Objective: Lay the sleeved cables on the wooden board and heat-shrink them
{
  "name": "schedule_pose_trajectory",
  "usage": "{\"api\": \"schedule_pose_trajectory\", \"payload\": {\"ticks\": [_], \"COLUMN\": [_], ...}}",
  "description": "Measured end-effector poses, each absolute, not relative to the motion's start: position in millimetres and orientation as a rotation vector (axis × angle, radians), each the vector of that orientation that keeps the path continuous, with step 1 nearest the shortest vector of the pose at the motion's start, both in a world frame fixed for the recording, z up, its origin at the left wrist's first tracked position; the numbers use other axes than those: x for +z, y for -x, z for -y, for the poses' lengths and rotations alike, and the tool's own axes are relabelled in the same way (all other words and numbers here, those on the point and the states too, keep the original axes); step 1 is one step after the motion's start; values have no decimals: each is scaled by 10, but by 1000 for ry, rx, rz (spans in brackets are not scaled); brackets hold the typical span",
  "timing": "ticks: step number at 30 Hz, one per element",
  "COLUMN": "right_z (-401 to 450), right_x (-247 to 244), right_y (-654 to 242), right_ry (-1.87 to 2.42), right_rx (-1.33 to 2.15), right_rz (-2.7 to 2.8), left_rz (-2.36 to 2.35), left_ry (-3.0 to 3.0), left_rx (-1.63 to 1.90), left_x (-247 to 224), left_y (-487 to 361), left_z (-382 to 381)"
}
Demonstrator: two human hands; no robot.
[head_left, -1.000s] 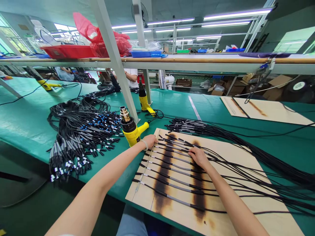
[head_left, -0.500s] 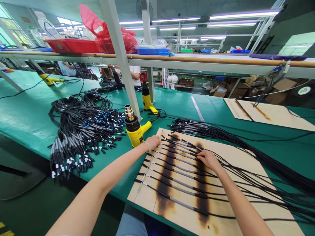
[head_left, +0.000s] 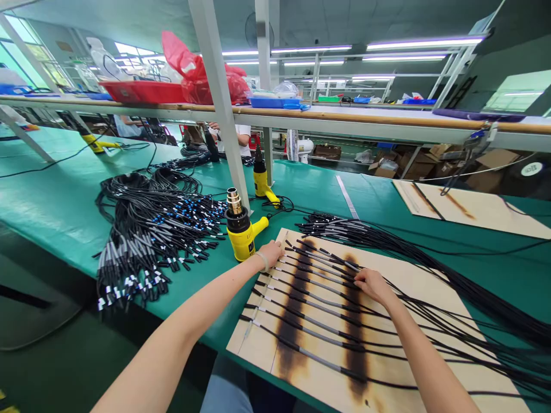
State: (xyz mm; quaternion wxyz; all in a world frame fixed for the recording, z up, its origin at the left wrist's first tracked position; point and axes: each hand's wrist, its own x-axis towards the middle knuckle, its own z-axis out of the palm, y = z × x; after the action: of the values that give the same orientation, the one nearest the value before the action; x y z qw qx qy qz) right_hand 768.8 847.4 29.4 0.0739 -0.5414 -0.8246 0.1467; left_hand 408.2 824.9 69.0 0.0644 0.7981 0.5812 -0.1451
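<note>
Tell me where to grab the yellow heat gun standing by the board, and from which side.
Grip the yellow heat gun by its handle, which juts sideways toward the wooden board. Come from that right side with the left hand, the nearest. The gun stands upright, brass nozzle on top, leaving the handle free.

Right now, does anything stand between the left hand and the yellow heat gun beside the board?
Nothing visible does. The left hand lies at the edge of the wooden board, and only a strip of green bench mat separates it from the yellow heat gun.
</note>
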Motion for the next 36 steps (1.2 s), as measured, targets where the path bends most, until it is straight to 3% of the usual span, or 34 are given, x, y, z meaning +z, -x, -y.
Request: {"api": "schedule_pose_trajectory", "payload": {"ticks": [16,22,36], "right_z": [-8415,-8253,-8226], "right_x": [306,273,130], "right_y": [-7669,-7519,-7247], "right_ry": [1607,1327,1252], "right_rx": [377,323,320], "right_rz": [2486,2530,2611], "left_rz": [-1830,-1871,-1720], "left_ry": [-2369,-2031,-1562], "left_rx": [-315,364,694], "left_x": [666,405,207], "left_y": [-4069,-3919,-3804], "left_z": [-8117,-7944,-7868]}}
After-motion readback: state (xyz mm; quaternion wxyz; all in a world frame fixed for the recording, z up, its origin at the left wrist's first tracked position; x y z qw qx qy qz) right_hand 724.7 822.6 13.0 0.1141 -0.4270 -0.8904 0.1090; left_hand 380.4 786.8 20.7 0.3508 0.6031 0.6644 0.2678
